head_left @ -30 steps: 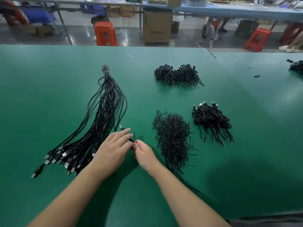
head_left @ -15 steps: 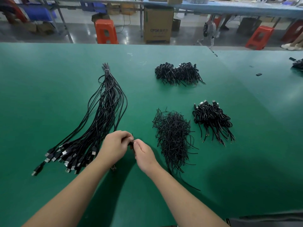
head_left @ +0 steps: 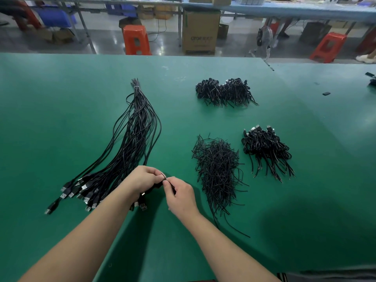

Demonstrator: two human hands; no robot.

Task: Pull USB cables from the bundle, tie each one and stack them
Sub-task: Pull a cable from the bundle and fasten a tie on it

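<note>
Left hand (head_left: 142, 180) gripping coiled cable, right hand (head_left: 180, 195) pinching twist tie (head_left: 163, 177) between them, bundle (head_left: 130, 143) just left

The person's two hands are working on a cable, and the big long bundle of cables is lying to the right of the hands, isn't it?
Not quite. Both hands, left hand and right hand, are together on a cable, but the head view shows the long bundle of cables lying to the left of the hands. To the right lies a pile of thin black ties.
</note>
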